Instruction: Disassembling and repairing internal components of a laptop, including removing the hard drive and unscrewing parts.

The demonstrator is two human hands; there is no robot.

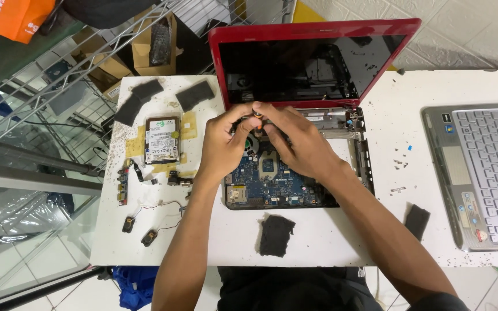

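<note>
An opened red laptop [318,34] stands on the white table [329,242], its base stripped so the blue motherboard [272,184] and a fan show. My left hand [223,144] and my right hand [298,141] meet over the back of the base, both pinching a small screwdriver with an orange and black handle [257,117]. The tool's tip is hidden between my fingers.
A hard drive [162,140], black foam pads [194,95], a small circuit strip [123,183] and two tiny wired speakers [139,230] lie left. More foam pieces [275,235] lie near the front edge. A silver keyboard panel [482,173] rests right. Wire shelving [59,75] stands at left.
</note>
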